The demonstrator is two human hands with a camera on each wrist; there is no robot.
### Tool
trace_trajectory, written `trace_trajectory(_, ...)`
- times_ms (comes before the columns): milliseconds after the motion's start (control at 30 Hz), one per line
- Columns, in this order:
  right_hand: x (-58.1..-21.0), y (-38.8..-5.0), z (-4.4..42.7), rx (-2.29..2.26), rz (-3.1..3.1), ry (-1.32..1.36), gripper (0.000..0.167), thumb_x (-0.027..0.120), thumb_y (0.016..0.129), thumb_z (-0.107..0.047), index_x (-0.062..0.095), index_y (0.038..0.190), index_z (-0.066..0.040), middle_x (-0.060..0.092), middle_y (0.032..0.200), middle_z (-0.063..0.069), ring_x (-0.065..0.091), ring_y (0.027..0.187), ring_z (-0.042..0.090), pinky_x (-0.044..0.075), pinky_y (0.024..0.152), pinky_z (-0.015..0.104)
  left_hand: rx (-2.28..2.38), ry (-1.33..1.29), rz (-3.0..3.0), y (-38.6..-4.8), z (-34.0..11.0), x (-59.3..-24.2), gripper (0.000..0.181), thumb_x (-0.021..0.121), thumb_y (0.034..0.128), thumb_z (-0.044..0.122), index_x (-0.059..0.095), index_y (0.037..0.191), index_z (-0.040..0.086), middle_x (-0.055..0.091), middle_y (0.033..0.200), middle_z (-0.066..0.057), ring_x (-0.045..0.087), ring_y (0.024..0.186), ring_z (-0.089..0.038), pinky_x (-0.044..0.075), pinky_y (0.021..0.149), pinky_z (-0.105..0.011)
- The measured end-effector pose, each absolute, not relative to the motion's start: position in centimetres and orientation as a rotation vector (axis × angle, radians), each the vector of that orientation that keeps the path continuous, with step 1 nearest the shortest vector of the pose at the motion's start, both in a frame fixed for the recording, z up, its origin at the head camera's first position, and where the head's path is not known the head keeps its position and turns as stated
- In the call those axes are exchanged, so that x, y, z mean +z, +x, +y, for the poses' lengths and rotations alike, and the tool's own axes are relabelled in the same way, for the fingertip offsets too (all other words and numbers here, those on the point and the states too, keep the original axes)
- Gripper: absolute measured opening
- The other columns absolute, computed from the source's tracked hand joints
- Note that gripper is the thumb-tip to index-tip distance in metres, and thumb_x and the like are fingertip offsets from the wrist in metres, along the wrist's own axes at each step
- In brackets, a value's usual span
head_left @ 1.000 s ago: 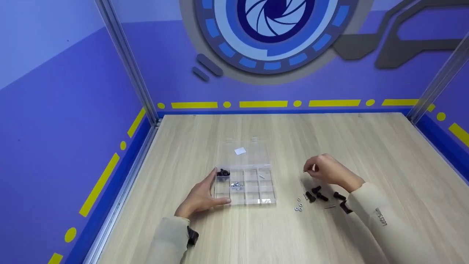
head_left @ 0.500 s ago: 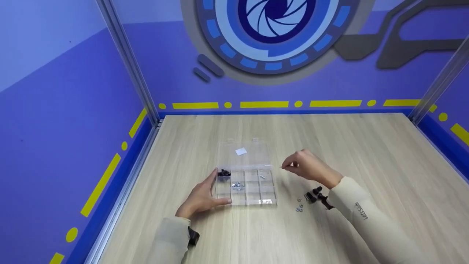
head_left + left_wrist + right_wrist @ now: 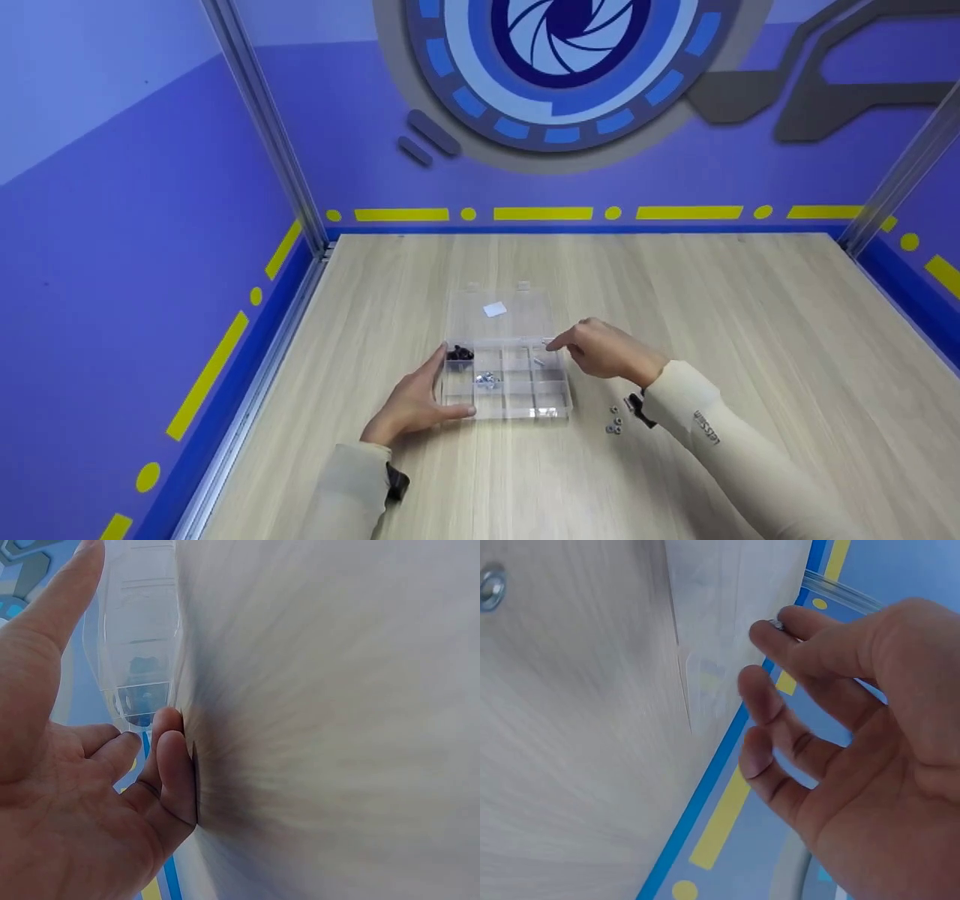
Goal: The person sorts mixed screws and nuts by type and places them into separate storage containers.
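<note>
A clear plastic compartment box (image 3: pixel 517 388) lies with its lid (image 3: pixel 517 322) folded back. My left hand (image 3: pixel 411 405) holds its left end, thumb along the front edge and fingers at the side; the left wrist view shows the box (image 3: pixel 139 611) between thumb and fingers. Over the back right compartment is my right hand (image 3: pixel 606 351). In the right wrist view, thumb and index finger pinch a small silver metal piece (image 3: pixel 777 624), mostly covered by the fingertips. One compartment holds black screws (image 3: pixel 460 353), another small silver hardware (image 3: pixel 487 381). A short silver pin-like piece (image 3: pixel 538 361) lies in the right column.
Several loose silver nuts (image 3: pixel 615 420) lie on the wooden table (image 3: pixel 525 487) right of the box. The right sleeve (image 3: pixel 705 420) hides the black bolts behind it. Blue-purple panels (image 3: pixel 420 172) and metal posts (image 3: pixel 270 127) border the table.
My right hand has moved left from beside the loose bolts to the box's back right compartment, carrying the small silver metal piece. The left hand stays on the box.
</note>
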State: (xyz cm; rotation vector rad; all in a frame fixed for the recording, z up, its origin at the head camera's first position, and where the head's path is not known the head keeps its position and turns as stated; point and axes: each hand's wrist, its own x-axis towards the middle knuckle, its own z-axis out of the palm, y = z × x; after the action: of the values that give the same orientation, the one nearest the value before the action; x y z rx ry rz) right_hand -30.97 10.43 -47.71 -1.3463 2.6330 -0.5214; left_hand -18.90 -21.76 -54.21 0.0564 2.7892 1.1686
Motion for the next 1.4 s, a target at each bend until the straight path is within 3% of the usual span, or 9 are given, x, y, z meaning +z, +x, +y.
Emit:
trace_trajectory(100,-47.9,-30.9,10.0,-0.473,2.624,-1.288,0.058,0.044,0.084,0.025,0.076,0.122,-0.006,0.072,0.125,0.012,0.071,0.093,0.024,0.059,0.085,0.037,1.178,0.053,2.788,-18.9,-21.7,-54.2,0.125,0.090,0.0726,0.053,0.017,0.166,0.014,0.028,0.167,-0.016,0.030,0.150,-0.040,0.026,0.123,-0.054)
trace_trajectory(167,-48.0,-30.8,9.8,-0.452,2.619,-1.257,0.066,0.042,0.079,0.029,0.076,0.122,-0.007,0.071,0.126,0.012,0.069,0.114,0.030,0.057,0.097,0.044,1.183,0.052,2.787,-18.9,-21.7,-54.2,0.125,0.090,0.0725,0.053,0.017,0.166,0.014,0.027,0.167,-0.016,0.030,0.150,-0.040,0.026,0.123,-0.054)
trace_trajectory(233,-48.1,-30.8,9.6,-0.443,2.612,-1.237,0.069,0.041,0.076,0.031,0.076,0.122,-0.007,0.071,0.127,0.012,0.065,0.122,0.033,0.054,0.102,0.048,1.187,0.054,2.787,-19.0,-21.7,-54.1,0.125,0.090,0.0725,0.053,0.017,0.166,0.014,0.027,0.167,-0.016,0.030,0.150,-0.040,0.026,0.123,-0.054)
trace_trajectory(1400,-49.4,-31.5,8.2,-0.423,2.536,-1.296,0.054,0.049,0.082,0.025,0.077,0.119,-0.002,0.073,0.122,0.016,0.068,0.116,0.037,0.055,0.100,0.050,1.157,0.040,2.790,-19.0,-21.7,-54.3,0.125,0.089,0.0733,0.056,0.016,0.166,0.013,0.028,0.167,-0.016,0.031,0.150,-0.041,0.027,0.123,-0.054)
